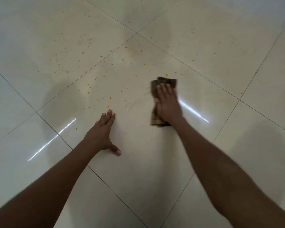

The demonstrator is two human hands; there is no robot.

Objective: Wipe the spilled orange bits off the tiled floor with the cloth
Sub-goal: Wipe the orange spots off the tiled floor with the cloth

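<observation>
The left hand (104,129) rests flat on the tiled floor (138,170), fingers straight; the right hand (167,104) presses the cloth (164,81) down, fingers extended; wiping is underway; orange bits (105,76) lie beyond both fingertips, so the next stroke likely sweeps forward and leftward.

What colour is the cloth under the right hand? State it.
Dark brown, with faint lighter stripes at its near end; the cloth shows best in the head view.

Two bare forearms, no sleeves; left hand (101,133), right hand (168,105)
</observation>
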